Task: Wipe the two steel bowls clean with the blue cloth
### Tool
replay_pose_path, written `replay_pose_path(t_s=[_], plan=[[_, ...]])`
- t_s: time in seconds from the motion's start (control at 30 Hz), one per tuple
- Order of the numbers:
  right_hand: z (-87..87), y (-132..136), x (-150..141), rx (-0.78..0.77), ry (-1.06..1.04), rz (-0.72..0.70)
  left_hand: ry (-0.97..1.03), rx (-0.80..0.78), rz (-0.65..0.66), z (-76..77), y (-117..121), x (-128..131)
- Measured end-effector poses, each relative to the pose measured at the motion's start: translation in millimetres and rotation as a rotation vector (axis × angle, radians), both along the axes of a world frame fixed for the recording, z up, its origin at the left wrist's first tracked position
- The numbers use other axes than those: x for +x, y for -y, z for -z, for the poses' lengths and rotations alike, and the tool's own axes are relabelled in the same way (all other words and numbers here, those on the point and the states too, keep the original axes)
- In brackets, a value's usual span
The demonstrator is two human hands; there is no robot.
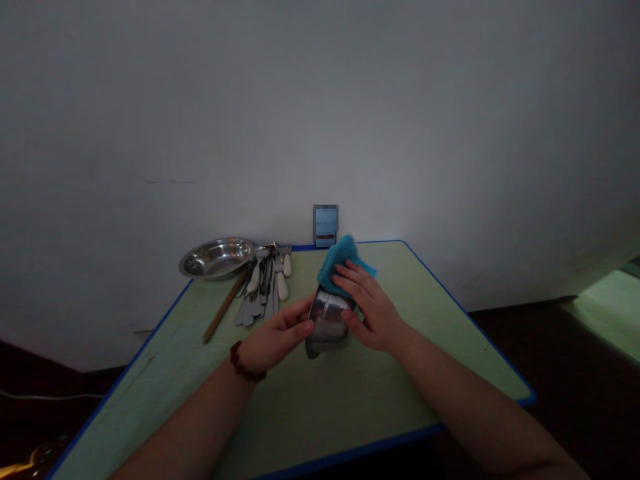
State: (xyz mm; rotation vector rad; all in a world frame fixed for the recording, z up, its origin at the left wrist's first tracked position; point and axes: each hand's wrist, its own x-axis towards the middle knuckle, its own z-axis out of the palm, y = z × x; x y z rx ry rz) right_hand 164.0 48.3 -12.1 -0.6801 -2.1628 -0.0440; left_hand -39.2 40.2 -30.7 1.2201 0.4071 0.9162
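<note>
A shiny metal bowl (329, 323) is tilted on its side above the middle of the table. My left hand (283, 333) grips its left rim, thumb on the near side and fingers partly hidden behind it. A blue cloth (336, 267) lies over the bowl's upper side. My right hand (373, 307) presses the cloth against the bowl with its fingers, while the thumb rests near the bowl's wall. A dark red bracelet (246, 363) circles my left wrist.
On the pale green table (400, 287) with blue edging, a shallow metal dish (219, 259) sits at the back left. Beside it lie a pile of cutlery (265, 283) and a wooden stick (225, 307). A phone-like screen (326, 225) leans against the wall (320, 120).
</note>
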Motion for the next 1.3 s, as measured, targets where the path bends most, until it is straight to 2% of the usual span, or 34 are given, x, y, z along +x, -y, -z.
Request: replay_pose_path(t_s=[0.27, 0.5, 0.93, 1.17, 1.3], plan=[[-3.3, 1, 1, 0.008, 0.011, 0.0, 0.098, -0.006, 0.042, -3.0, -1, 4], [-4.2, 1, 1, -0.005, 0.021, 0.0, 0.08, 0.002, 0.065, -1.0, -1, 4], [-4.7, 2, 0, -0.017, 0.014, 0.0, 0.073, 0.024, 0.034, -1.1, 0, 4], [-11.6, 4, -5, -0.046, -0.04, 0.027, 0.075, -0.011, -0.005, -3.0, 2, 3], [-15.2, 2, -6, -0.08, -0.032, 0.031, 0.091, -0.033, 0.016, -6.5, 4, 2]])
